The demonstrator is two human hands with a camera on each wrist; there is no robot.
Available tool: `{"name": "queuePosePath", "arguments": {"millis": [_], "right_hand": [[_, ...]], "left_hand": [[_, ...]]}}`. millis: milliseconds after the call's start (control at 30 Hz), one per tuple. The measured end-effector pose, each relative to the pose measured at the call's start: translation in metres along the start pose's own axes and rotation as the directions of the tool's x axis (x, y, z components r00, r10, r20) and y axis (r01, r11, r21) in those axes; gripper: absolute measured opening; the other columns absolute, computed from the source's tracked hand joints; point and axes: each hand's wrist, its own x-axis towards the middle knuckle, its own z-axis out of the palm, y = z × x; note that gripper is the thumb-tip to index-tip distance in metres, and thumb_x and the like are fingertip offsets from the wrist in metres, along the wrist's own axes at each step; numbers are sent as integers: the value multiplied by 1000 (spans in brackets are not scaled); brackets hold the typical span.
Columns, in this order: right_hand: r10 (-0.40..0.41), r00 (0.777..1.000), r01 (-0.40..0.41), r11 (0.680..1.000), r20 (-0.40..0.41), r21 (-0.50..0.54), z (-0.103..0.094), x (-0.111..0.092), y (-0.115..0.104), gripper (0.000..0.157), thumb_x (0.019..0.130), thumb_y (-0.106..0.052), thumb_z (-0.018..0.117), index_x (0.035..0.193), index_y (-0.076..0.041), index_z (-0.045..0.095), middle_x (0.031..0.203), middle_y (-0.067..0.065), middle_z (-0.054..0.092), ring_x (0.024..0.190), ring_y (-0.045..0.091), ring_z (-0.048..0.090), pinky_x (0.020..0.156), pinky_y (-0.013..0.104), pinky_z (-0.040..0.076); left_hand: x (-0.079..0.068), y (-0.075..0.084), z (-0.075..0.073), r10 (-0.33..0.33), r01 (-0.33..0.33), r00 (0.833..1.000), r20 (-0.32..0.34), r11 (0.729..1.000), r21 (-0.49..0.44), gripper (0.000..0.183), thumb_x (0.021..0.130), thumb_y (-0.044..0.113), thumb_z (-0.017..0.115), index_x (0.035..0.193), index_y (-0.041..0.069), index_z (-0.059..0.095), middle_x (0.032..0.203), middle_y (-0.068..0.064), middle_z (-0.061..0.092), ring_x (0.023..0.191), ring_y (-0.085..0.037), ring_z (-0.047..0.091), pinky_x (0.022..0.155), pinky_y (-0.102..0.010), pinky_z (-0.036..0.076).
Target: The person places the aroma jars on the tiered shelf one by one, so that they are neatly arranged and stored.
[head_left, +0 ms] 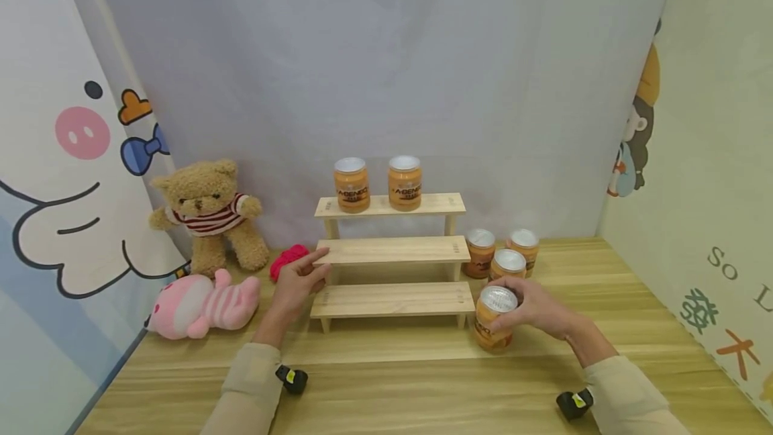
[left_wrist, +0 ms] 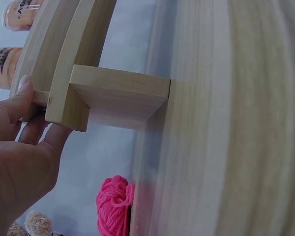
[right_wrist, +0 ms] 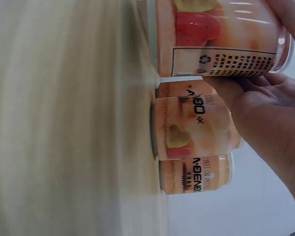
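Note:
At the front right, my right hand (head_left: 534, 304) grips an orange can (head_left: 494, 321) with a silver lid, thumb and fingers around its side. The can is upright beside the right end of a three-step wooden display stand (head_left: 392, 297). In the right wrist view, this can (right_wrist: 226, 39) shows printed fruit and small text. My left hand (head_left: 296, 285) holds the left end of the stand's middle step (head_left: 392, 250). The left wrist view shows the thumb on one side of the board and fingers on the other. Two similar cans (head_left: 352, 186) stand on the top step.
Three more cans (head_left: 507, 264) stand grouped on the wooden table (head_left: 392, 395), right of the stand. Left of it are a ball of pink yarn (head_left: 288, 260), a teddy bear (head_left: 208, 217) and a pink plush toy (head_left: 205, 305). A grey curtain (head_left: 386, 72) hangs behind.

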Motion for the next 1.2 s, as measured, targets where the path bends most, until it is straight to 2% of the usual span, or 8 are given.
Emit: {"name": "queuePosePath", "arguments": {"millis": [200,500,767,1000,1200], "right_hand": [[-4,1000,3,1000,-26,-25,-4,1,-13,65,78,-9,84,131,13,52,110,18,65,99,28,64,82,38,55],[-32,999,30,998,-30,-54,-5,5,-28,61,80,-11,84,130,9,55,109,16,66,96,27,65,79,39,56],[-44,998,40,995,-45,-97,-4,21,-47,59,80,-15,84,131,2,59,108,15,66,96,29,64,78,40,55],[-74,997,72,995,-26,-68,5,42,-68,62,81,-15,84,133,4,57,111,17,65,98,31,63,81,40,55],[-64,997,61,996,-43,-62,15,57,-84,63,79,-19,86,133,-2,58,111,15,67,100,30,64,82,41,55]], "left_hand": [[1,-1,0,0,0,1000,-1,1000,-13,44,96,-2,65,139,-6,55,76,4,60,67,-11,49,61,-22,43],[1,-3,-2,25,-25,1000,13,999,-32,43,97,-2,63,138,-8,55,67,1,45,57,-11,35,57,-24,33],[1,-3,-2,37,-36,999,6,999,-29,43,96,-4,63,138,-9,55,71,1,53,60,-12,39,57,-23,35],[3,-4,-1,25,-25,1000,8,999,-29,44,96,-3,64,138,-8,55,71,3,56,62,-12,43,58,-23,39],[1,-2,-1,4,-4,1000,9,1000,-6,45,96,1,65,140,-6,54,73,4,54,66,-9,46,63,-23,45]]}}
